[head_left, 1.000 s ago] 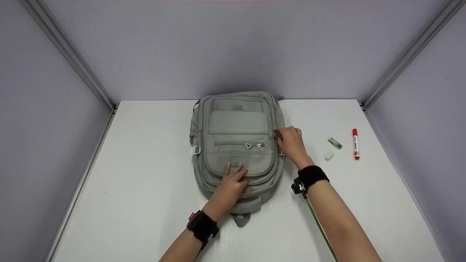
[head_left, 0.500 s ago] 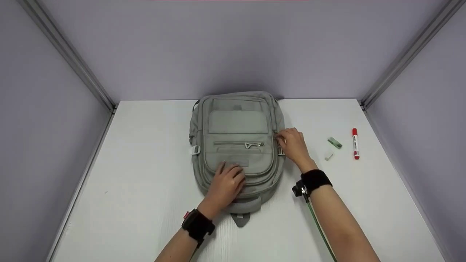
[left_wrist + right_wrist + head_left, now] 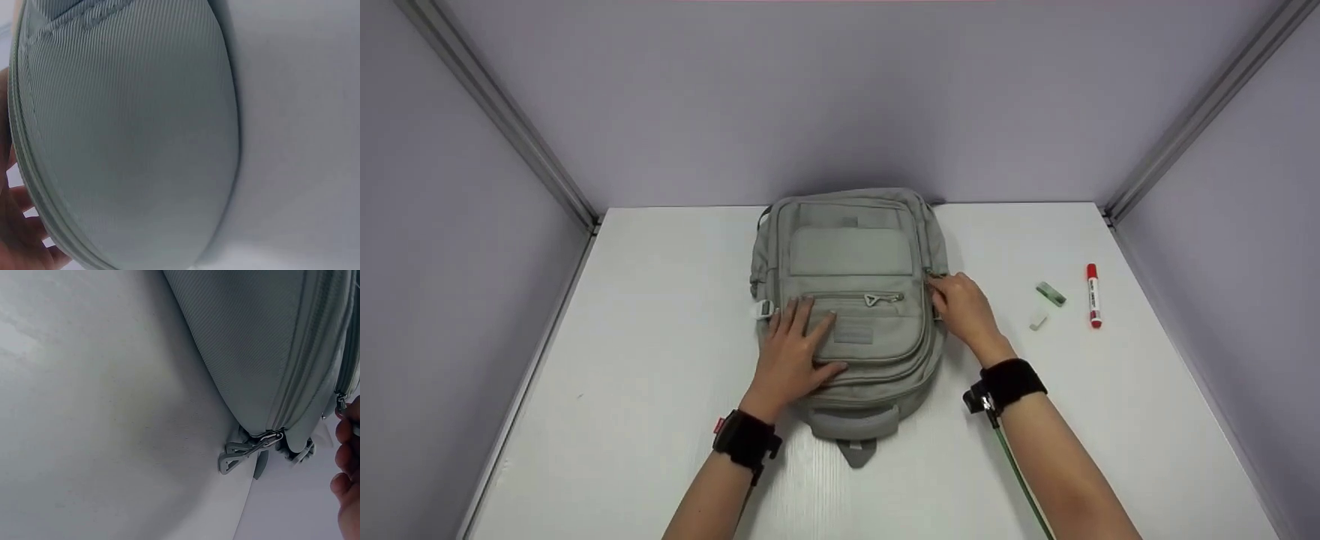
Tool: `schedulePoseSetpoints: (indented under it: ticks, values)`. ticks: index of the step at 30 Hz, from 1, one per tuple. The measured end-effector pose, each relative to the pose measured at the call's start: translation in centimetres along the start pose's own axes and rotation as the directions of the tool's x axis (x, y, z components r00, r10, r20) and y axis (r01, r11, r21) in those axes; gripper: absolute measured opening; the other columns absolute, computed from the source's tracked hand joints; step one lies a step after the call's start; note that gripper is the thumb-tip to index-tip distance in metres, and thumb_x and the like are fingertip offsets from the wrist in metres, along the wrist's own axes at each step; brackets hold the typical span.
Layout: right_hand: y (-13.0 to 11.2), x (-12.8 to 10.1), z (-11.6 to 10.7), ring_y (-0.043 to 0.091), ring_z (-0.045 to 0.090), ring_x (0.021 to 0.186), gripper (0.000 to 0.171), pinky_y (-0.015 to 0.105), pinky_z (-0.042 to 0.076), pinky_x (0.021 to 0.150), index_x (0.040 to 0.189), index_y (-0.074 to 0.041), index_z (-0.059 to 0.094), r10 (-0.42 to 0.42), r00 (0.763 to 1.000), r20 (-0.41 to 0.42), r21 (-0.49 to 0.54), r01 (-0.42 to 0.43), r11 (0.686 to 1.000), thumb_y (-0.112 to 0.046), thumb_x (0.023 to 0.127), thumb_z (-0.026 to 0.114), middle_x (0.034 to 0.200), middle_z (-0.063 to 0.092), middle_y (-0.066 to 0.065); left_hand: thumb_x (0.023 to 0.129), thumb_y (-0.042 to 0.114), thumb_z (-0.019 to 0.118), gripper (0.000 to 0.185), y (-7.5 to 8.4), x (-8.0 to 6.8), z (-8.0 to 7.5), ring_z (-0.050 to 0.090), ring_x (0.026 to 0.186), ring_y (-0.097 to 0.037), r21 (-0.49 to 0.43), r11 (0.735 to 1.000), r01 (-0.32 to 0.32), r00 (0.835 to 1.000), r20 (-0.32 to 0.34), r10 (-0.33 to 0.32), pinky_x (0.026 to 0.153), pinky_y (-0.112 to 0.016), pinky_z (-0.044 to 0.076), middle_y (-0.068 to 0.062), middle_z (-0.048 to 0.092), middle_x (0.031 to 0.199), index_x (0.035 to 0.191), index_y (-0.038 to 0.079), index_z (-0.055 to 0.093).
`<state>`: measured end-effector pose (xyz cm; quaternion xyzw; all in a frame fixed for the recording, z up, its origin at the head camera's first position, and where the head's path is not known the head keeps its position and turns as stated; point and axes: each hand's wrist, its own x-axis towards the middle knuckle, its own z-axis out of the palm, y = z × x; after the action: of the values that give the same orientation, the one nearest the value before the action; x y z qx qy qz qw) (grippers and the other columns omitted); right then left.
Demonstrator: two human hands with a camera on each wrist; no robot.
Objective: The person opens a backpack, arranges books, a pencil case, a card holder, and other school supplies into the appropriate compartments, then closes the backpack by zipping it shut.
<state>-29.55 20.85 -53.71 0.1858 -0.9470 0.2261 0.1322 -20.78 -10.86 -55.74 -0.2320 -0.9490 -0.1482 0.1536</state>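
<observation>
Lying on white table (image 3: 660, 420), lilac walls: grey backpack (image 3: 851, 247) | left hand (image 3: 795, 349) flat, fingers spread, pressing front pocket | right hand (image 3: 964, 307) pinching side zipper pull (image 3: 340, 404) | red marker (image 3: 1093, 296) far right, print unreadable

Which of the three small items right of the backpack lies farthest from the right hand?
The red marker pen with white barrel, outermost, beyond the green eraser and small white piece.

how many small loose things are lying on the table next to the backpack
3, all to the right of the backpack, clear of the right hand: a red marker farthest right, a green piece beside it, and a small white piece just nearer. The bag could hide others.
</observation>
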Motion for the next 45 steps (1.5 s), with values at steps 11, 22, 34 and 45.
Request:
schedulePoseSetpoints:
  ticks: [11,22,34,45]
  values:
    - [-0.7,-1.5,-0.9,0.034,0.061,0.088,0.024,0.046,0.051,0.078,0.115,0.002,0.071,0.011,0.993,0.115,-0.024,-0.008,1.000,-0.004,0.094,0.063,0.091,0.068,0.017,0.082,0.065,0.068,0.082,0.2,0.1,-0.1,0.025,0.141,-0.044,0.000,1.000,0.007,1.000,0.009,-0.007,0.107,-0.061,0.028,-0.022,0.031,0.154,0.146,0.018,0.049]
    - [-1.6,-4.0,-1.6,0.027,0.059,0.073,0.021,0.041,0.049,0.065,0.110,0.003,0.073,-0.036,0.990,0.135,0.019,0.034,0.999,0.001,0.090,0.064,0.086,0.070,0.014,0.083,0.063,0.067,0.082,0.4,0.3,-0.2,0.023,0.142,-0.045,-0.027,1.000,0.016,0.999,0.035,-0.016,0.108,-0.061,0.026,-0.022,0.029,0.154,0.148,0.016,0.046]
    - [-2.8,-7.3,-2.1,0.010,0.048,0.062,0.016,0.027,0.041,0.054,0.099,0.000,0.077,-0.051,0.983,0.176,0.167,0.021,0.986,0.002,0.088,0.066,0.075,0.067,0.005,0.088,0.061,0.063,0.077,0.4,0.1,0.1,0.022,0.142,-0.045,-0.016,1.000,0.017,1.000,0.027,-0.017,0.108,-0.062,0.026,-0.024,0.027,0.155,0.148,0.016,0.046]
    - [-4.0,-8.5,-2.7,0.005,0.050,0.059,0.017,0.023,0.043,0.052,0.103,0.000,0.076,-0.017,0.965,0.263,0.339,-0.075,0.938,-0.001,0.091,0.065,0.079,0.069,0.003,0.091,0.060,0.058,0.076,0.6,0.0,0.2,0.020,0.142,-0.046,-0.012,1.000,0.022,0.999,0.028,-0.022,0.108,-0.062,0.026,-0.024,0.027,0.155,0.149,0.015,0.044]
